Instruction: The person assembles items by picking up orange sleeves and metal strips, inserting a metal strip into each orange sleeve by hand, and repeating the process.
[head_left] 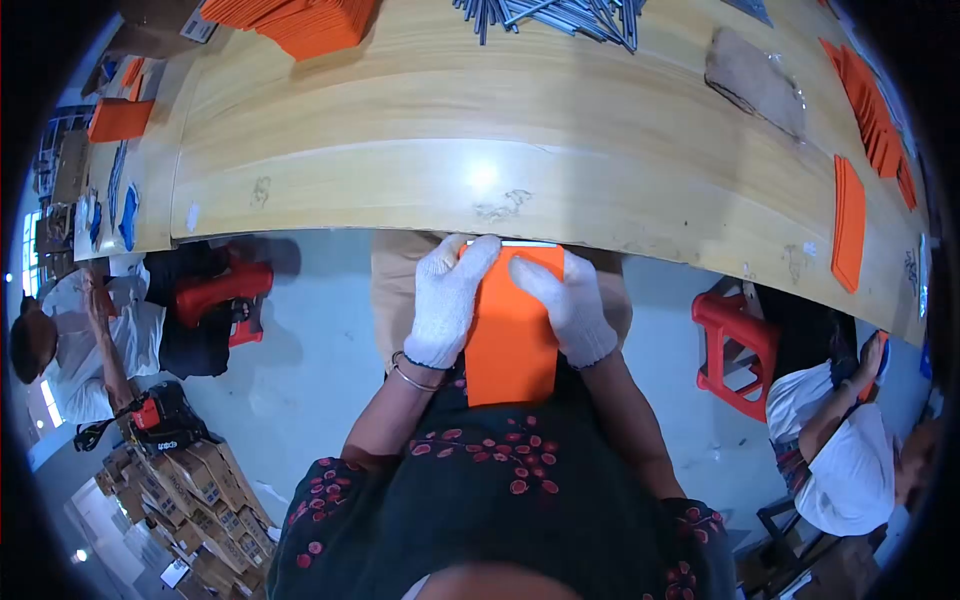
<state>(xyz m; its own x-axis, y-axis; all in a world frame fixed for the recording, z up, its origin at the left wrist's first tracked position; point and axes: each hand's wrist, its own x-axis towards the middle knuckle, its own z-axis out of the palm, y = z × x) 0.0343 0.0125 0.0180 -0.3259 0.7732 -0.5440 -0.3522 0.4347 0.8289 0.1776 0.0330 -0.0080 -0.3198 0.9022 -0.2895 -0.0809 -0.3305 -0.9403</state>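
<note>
Both gloved hands, left and right, were closed on the orange piece, thumbs pressed on its face near the upper end, other fingers mostly hidden. It hung over the lap, just beside the near edge of the table. Handling of that one piece looked under way rather than finished; a pale strip showed at its upper end. Which of the others had been dealt with, and how many were left, could not be told: an orange stack lay at the far edge toward the left corner, an overlapping row along the right edge. Flat, oblong and matt, the held piece contrasted with coarse white knit gloves. Slim, hard-looking grey rods lay loosely jumbled at the far edge; the tabletop had smooth, pale wood grain with scuffs.
</note>
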